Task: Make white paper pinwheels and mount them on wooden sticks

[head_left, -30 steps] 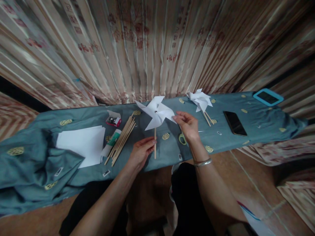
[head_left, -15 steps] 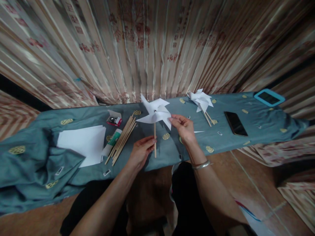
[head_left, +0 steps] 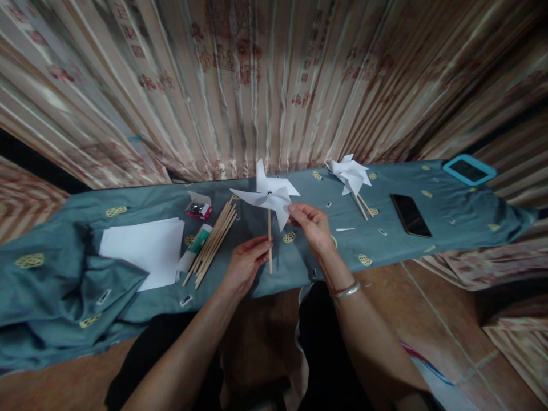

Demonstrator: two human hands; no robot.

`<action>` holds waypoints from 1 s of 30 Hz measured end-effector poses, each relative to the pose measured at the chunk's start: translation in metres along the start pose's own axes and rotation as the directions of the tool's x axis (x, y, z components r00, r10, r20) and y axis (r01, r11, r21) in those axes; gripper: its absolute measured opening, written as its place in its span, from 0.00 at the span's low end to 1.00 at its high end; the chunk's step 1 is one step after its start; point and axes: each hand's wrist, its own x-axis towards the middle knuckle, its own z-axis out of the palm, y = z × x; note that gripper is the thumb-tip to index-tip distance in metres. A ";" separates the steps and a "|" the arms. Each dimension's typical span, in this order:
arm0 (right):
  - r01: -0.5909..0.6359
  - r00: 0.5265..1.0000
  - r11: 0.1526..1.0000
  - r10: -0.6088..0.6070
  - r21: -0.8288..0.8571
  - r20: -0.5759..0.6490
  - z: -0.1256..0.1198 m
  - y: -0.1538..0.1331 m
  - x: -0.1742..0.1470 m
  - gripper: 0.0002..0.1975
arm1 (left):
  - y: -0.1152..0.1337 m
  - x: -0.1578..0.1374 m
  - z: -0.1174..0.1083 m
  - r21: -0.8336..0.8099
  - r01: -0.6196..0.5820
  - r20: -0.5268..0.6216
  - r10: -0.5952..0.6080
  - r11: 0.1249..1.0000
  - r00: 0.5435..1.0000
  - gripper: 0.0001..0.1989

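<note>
A white paper pinwheel (head_left: 274,195) stands upright in front of me, a silver pin at its centre fixing it to a wooden stick. My left hand (head_left: 248,262) is closed round the lower part of that stick, thumb and fingers pressed together. With thumb and forefinger, my right hand (head_left: 311,225) pinches the edge of the pinwheel's right-hand blade; the other fingers are curled. To the left lie a bundle of wooden sticks (head_left: 216,242), a green and white glue stick (head_left: 199,240) and a small open box of pins (head_left: 199,206).
White paper sheets (head_left: 145,248) lie on the left of the green patterned cloth (head_left: 261,288). Finished-looking pinwheels (head_left: 350,172) rest at the back right, near a black phone (head_left: 410,215) and a blue-framed device (head_left: 468,169). A curtain (head_left: 265,85) hangs behind the cloth-covered surface.
The pinwheel's blades have turned clockwise about the pin. My right hand has moved slightly left and down with the blade, while my left hand stays on the stick.
</note>
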 end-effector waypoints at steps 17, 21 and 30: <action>-0.017 0.995 1.000 0.020 -0.026 0.096 0.010 0.001 -0.007 0.18 | 0.001 -0.001 0.001 -0.019 0.004 -0.014 -0.004 1.000 1.000 0.17; -0.019 0.995 0.999 0.023 -0.047 0.099 0.012 0.000 -0.009 0.19 | 0.000 0.000 0.001 0.001 -0.001 -0.005 0.001 1.000 1.000 0.15; 0.001 0.988 0.999 0.007 -0.051 0.153 0.019 0.005 -0.014 0.20 | -0.001 0.001 0.004 -0.035 0.005 0.006 -0.005 0.999 1.000 0.15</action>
